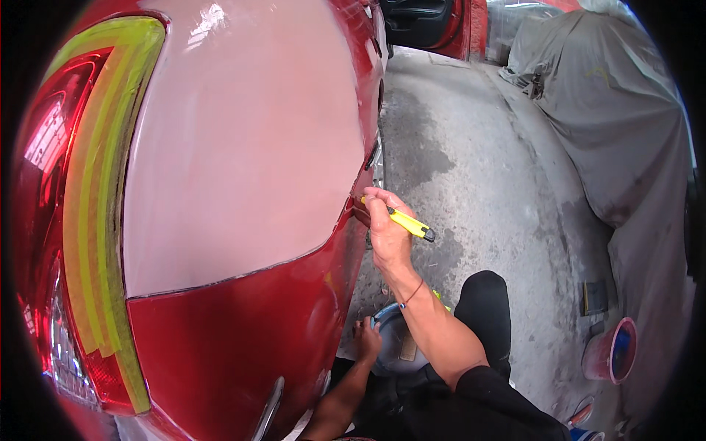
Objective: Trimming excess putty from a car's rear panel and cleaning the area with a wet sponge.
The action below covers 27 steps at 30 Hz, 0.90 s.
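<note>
My right hand (386, 228) is raised against the edge of a red car's rear quarter panel (250, 345), gripping a yellow utility knife (410, 223) whose tip is at the panel edge. A large pale sanded patch (243, 140) covers the panel above. Yellow-green masking tape (95, 191) runs along the red tail light (44, 147). Low down, my left hand (367, 340) holds the rim of a round grey-blue container (397, 342) near my knee.
A grey-covered vehicle (618, 125) stands on the right of the dusty concrete floor (471, 169). A pink bucket with a blue inside (614, 351) and a small dark sanding block (594, 298) sit on the floor at the right. An open car door (423, 22) shows at the top.
</note>
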Each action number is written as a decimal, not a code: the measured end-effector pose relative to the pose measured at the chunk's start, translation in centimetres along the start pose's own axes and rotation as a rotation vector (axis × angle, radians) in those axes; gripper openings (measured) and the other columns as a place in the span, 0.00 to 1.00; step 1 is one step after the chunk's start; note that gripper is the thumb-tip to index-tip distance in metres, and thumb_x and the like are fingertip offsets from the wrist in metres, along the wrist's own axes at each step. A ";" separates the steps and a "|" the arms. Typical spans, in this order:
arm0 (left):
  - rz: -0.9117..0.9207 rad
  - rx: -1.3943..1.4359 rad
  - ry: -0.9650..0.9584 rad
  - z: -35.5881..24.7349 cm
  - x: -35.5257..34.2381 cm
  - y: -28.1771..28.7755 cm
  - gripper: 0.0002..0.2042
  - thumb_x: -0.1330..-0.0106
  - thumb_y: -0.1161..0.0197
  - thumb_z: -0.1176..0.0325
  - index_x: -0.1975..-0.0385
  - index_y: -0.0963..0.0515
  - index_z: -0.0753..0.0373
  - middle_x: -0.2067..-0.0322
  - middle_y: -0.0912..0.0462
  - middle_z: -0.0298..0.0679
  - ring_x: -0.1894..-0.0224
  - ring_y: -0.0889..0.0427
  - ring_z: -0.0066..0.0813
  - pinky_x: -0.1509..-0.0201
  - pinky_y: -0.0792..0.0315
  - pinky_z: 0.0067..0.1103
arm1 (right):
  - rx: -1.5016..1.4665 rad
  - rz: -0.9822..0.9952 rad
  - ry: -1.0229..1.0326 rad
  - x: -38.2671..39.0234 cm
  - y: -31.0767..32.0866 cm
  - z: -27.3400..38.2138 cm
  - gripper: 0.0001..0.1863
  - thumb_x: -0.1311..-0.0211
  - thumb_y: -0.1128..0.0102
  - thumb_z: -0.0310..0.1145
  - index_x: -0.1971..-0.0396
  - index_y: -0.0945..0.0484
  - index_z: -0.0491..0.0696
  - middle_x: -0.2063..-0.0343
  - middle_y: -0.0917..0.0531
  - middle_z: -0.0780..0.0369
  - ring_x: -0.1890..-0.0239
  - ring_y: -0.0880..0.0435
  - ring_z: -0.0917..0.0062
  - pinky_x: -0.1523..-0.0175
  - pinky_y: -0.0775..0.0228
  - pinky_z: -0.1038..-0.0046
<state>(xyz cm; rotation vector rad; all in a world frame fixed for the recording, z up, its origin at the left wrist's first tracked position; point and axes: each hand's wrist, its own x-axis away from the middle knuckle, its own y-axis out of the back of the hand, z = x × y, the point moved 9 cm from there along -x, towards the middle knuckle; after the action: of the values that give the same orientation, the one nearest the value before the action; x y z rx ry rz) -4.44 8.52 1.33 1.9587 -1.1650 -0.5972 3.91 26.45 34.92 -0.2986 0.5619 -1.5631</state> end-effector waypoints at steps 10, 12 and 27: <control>-0.004 0.007 0.002 0.1 0.1 0.0 0.16 0.32 0.32 0.63 0.49 0.24 0.63 0.53 0.22 0.56 0.48 0.22 0.60 0.44 0.28 0.45 | 0.077 0.090 -0.057 0.0 -0.5 0.4 0.13 0.35 0.40 0.26 0.55 0.16 0.36 0.61 0.12 0.58 0.58 0.14 0.78 0.49 0.20 0.76; -0.003 0.003 0.010 0.3 0.1 -0.1 0.16 0.32 0.32 0.63 0.49 0.24 0.63 0.53 0.22 0.56 0.48 0.22 0.60 0.44 0.28 0.45 | 0.003 0.061 -0.052 0.1 -0.5 0.4 0.12 0.36 0.39 0.28 0.58 0.14 0.36 0.69 0.13 0.64 0.66 0.20 0.85 0.60 0.28 0.80; 0.004 -0.077 -0.025 0.3 -0.2 -0.1 0.16 0.32 0.33 0.64 0.49 0.24 0.61 0.53 0.22 0.55 0.48 0.22 0.57 0.43 0.27 0.43 | -0.121 0.041 -0.082 -2.3 0.1 -1.4 0.13 0.31 0.43 0.30 0.52 0.21 0.39 0.58 0.16 0.58 0.56 0.13 0.72 0.49 0.18 0.68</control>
<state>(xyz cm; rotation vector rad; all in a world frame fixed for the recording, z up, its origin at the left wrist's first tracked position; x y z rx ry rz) -4.67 8.59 1.12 1.8883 -1.1445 -0.6562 3.43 28.95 34.04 -0.4392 0.5959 -1.4732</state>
